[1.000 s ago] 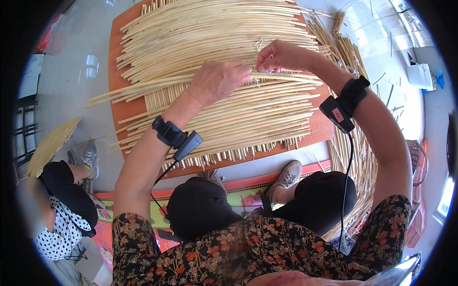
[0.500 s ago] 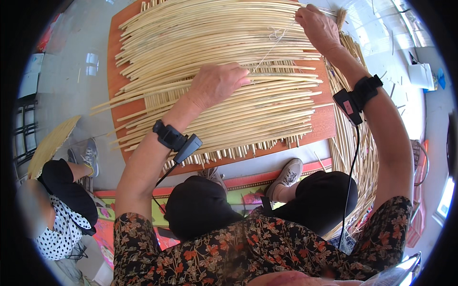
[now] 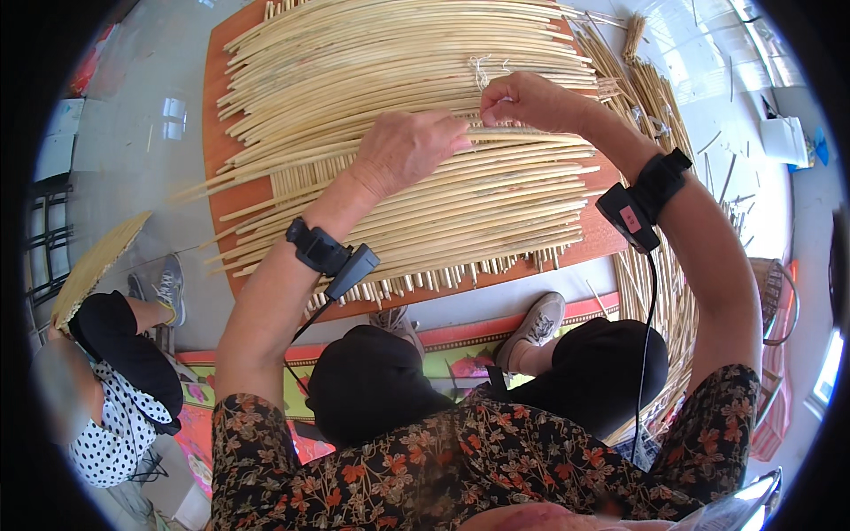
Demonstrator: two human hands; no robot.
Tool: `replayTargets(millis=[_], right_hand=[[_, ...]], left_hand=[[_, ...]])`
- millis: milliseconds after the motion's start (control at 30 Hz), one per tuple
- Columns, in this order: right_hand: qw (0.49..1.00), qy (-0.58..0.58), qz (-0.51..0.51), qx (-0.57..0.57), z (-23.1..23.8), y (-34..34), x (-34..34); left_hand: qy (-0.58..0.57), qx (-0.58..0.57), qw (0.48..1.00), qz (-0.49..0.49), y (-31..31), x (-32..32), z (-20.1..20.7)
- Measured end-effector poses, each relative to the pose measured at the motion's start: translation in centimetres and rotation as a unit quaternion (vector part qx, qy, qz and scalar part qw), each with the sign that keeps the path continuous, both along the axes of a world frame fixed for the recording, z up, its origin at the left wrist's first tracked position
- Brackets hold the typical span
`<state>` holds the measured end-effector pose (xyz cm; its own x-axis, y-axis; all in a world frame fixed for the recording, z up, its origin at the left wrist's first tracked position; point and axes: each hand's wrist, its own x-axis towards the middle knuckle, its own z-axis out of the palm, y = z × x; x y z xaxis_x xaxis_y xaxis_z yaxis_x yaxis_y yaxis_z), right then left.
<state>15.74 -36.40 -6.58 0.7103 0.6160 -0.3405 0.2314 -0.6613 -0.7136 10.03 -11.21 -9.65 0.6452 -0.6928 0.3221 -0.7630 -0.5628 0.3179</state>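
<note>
A mat of pale, straight stalks point(image 3: 390, 75) lies across a reddish-brown board point(image 3: 602, 232), over a second layer running the other way. My left hand point(image 3: 409, 149) is closed, pinching a few stalks point(image 3: 257, 177) whose ends stick out past the mat's left side. Close by on its right, my right hand point(image 3: 536, 102) is closed in a pinch just above the same stalks. A loose tangle of white thread point(image 3: 481, 69) lies on the mat just beyond the right hand; the strand at its fingertips is hard to make out.
More loose stalks point(image 3: 655, 310) lie in a long heap right of the board, a small tied bundle point(image 3: 634, 37) at its far end. Another person point(image 3: 124, 398) sits at lower left beside a woven piece point(image 3: 102, 261). A white bin point(image 3: 784, 142) stands far right.
My right hand has come from the far right edge of the mat back beside my left hand. The thread, taut between the hands before, is slack now. My left hand has barely moved.
</note>
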Motion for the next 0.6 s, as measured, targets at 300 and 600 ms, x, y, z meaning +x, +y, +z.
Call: replayTargets(millis=[300, 600], right_hand=[[0.941, 0.053, -0.320, 0.091, -0.5, -0.7, -0.4], [0.832, 0.153, -0.472, 0.249, -1.8, -2.3, -0.3]], left_hand=[[0.056, 0.022, 0.997, 0.049, 0.4, -0.6, -1.3], [0.072, -0.015, 0.996, 0.057, 0.4, -1.2, -1.7]])
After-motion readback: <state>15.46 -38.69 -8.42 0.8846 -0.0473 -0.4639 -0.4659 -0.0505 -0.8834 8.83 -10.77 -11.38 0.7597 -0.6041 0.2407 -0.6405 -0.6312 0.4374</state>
